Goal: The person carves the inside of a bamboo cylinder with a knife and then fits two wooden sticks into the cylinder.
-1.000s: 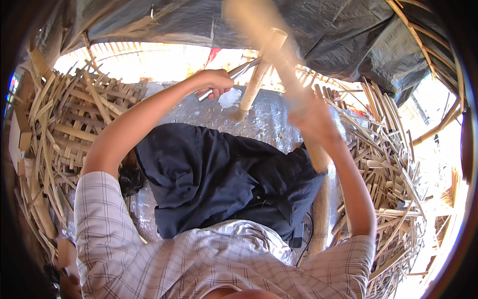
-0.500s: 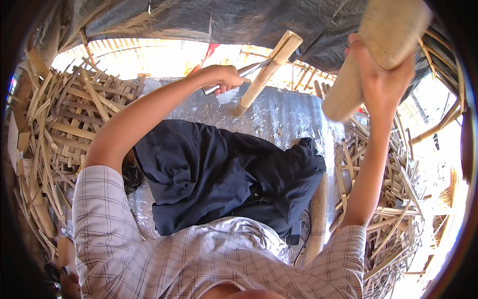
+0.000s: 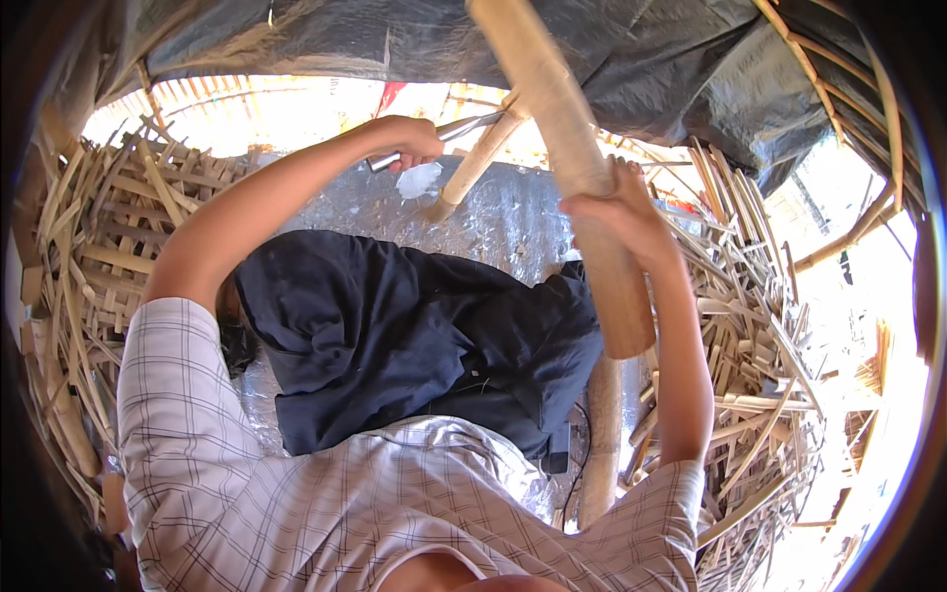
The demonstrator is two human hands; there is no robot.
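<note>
My left hand (image 3: 409, 141) is closed around a long metal knife (image 3: 472, 125), whose blade reaches right to the upper end of a bamboo pole (image 3: 478, 163). That pole stands tilted on the grey ground sheet, its top leaning to the right. In my right hand (image 3: 628, 210) is a thick wooden club (image 3: 621, 306), gripped around its middle. The club's upper part, blurred, slants up to the left and covers the pole's top end, so whether club and blade touch cannot be told.
Dark cloth (image 3: 424, 335) covers my lap. Woven bamboo strips (image 3: 109, 247) pile up on the left, loose split strips (image 3: 750, 365) on the right. A bamboo pole (image 3: 600, 444) lies at my right side. Black plastic sheeting (image 3: 395, 44) hangs at the back over a shiny ground sheet (image 3: 345, 202).
My right hand has swung the club left and toward the bamboo pole's top. My left hand still grips the knife at the pole. The whole view has shifted slightly.
</note>
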